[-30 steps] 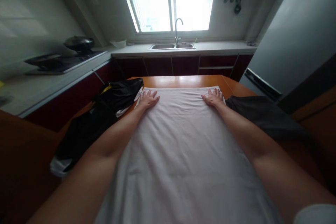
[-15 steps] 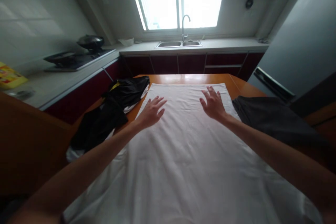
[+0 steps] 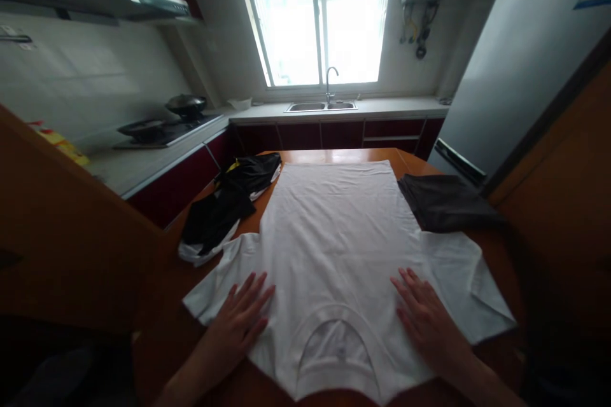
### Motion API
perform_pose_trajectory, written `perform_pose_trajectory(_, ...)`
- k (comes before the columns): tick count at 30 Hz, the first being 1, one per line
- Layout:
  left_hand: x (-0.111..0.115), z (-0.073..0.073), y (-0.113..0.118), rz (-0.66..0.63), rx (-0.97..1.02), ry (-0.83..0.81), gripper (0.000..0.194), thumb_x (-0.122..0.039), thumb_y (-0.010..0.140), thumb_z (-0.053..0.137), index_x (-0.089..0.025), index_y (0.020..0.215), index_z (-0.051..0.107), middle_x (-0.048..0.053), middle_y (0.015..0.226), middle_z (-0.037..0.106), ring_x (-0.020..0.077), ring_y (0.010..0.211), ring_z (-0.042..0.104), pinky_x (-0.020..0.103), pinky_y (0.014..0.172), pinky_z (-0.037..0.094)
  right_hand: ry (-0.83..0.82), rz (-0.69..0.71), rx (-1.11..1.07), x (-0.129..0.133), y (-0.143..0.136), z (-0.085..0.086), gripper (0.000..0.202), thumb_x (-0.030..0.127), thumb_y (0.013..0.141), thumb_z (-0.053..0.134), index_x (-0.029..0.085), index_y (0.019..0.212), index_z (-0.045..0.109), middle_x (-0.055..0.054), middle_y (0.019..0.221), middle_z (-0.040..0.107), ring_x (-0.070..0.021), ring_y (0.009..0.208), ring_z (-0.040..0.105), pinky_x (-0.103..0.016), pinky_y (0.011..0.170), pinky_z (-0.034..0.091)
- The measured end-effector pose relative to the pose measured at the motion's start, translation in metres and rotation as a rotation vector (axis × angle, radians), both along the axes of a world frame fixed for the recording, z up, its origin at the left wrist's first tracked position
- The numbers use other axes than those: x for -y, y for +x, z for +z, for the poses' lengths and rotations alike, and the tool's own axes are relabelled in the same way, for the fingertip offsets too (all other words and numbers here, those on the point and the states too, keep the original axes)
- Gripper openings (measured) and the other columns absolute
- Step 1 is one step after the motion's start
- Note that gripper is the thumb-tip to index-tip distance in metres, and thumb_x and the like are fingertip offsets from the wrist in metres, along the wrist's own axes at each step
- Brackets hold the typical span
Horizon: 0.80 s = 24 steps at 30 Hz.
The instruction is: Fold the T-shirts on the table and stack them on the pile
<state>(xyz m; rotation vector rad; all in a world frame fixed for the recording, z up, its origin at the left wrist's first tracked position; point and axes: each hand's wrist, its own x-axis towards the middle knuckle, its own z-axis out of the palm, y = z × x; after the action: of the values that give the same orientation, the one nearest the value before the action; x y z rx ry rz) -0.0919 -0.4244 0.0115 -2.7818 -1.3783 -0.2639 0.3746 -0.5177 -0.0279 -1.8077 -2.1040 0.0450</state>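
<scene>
Evidently, the left hand (image 3: 237,318) hides part of the white T-shirt (image 3: 334,238).

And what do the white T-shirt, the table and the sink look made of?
White T-shirt: matte, soft knit, perhaps cotton, judging by its fine wrinkles and limp folds.
Table: glossy orange-brown wood or veneer; light gleams along its far edge, though which is unclear.
Sink: likely stainless steel, from its silvery-grey sheen.

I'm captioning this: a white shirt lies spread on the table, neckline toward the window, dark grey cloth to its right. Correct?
Not quite: the head view shows the white shirt with its neckline at the near end, away from the window; the rest holds.
</scene>
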Motion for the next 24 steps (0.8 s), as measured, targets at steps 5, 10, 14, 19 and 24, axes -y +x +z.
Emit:
perform_pose_trajectory(5,0.022,0.005,-0.008,-0.003,-0.043,-0.037,0.055,-0.046,0.099,0.047,-0.043,0.153,0.036,0.002,0.159,0.037,0.0315,0.147,0.037,0.058,0.114,0.038,-0.021,0.029,0.059,0.024,-0.002,0.002,0.061,0.046,0.099,0.047,0.026,0.156,0.039,-0.009,0.165,0.028,-0.0301,0.152,0.026,-0.055,0.12,0.031)
perform_pose_trajectory(10,0.032,0.007,-0.001,0.085,0.039,0.029,0.053,-0.044,0.103,0.037,-0.033,0.154,0.04,0.005,0.159,0.04,0.028,0.149,0.034,0.054,0.119,0.032,0.047,-0.006,0.049,0.03,-0.01,0.012,0.053,0.042,0.101,0.044,0.023,0.151,0.047,-0.011,0.162,0.036,-0.0277,0.151,0.028,-0.053,0.121,0.028)
perform_pose_trajectory(14,0.04,0.001,0.009,0.066,0.001,-0.017,0.056,-0.052,0.1,0.043,-0.034,0.153,0.042,0.006,0.16,0.038,0.0304,0.149,0.034,0.055,0.119,0.031,0.003,0.035,0.084,0.036,-0.018,0.012,0.059,0.046,0.1,0.047,0.024,0.154,0.043,-0.012,0.164,0.03,-0.0297,0.153,0.023,-0.056,0.12,0.027)
perform_pose_trajectory(19,0.051,0.005,0.013,0.047,-0.024,-0.069,0.06,-0.054,0.096,0.053,-0.034,0.152,0.045,0.008,0.159,0.039,0.0329,0.148,0.035,0.057,0.117,0.032,-0.018,0.047,0.071,0.044,-0.025,0.016,0.058,0.044,0.1,0.047,0.022,0.153,0.043,-0.014,0.163,0.032,-0.0309,0.152,0.025,-0.058,0.12,0.027)
perform_pose_trajectory(24,0.063,0.014,0.046,-0.035,0.033,-0.064,0.062,-0.048,0.099,0.051,-0.034,0.157,0.035,0.006,0.163,0.034,0.0293,0.152,0.028,0.054,0.123,0.023,-0.009,0.146,0.02,0.049,-0.052,0.026,0.057,0.04,0.1,0.048,0.026,0.155,0.041,-0.01,0.164,0.029,-0.0277,0.153,0.022,-0.056,0.122,0.025)
